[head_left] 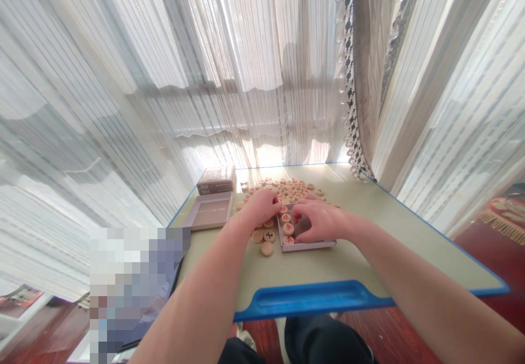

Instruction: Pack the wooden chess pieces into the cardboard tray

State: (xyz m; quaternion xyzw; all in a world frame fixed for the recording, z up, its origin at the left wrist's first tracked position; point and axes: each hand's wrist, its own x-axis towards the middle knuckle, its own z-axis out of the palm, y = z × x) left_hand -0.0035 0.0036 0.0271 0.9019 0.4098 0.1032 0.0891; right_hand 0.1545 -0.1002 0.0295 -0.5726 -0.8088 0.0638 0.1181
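A shallow open box [308, 247] lies on the table, with a column of round xiangqi pieces [287, 228] with red characters along its left side. My left hand [262, 206] is at the box's far left corner with its fingers curled in; whatever they hold, if anything, is hidden. Over the box reaches my right hand [318, 217], thumb and fingers apart, the thumb close to the nearest piece of the column. Below my left hand lie several loose pieces, one with a black character [269, 236]. Beyond both hands spreads a heap of xiangqi pieces [291, 191].
The light green table [394, 227] has a blue edge and a blue front tray [309, 296]. An empty box lid [209, 212] lies to the left, with a closed box [216, 179] behind it. Sheer curtains [246, 68] hang beyond. A pixelated area covers the lower left.
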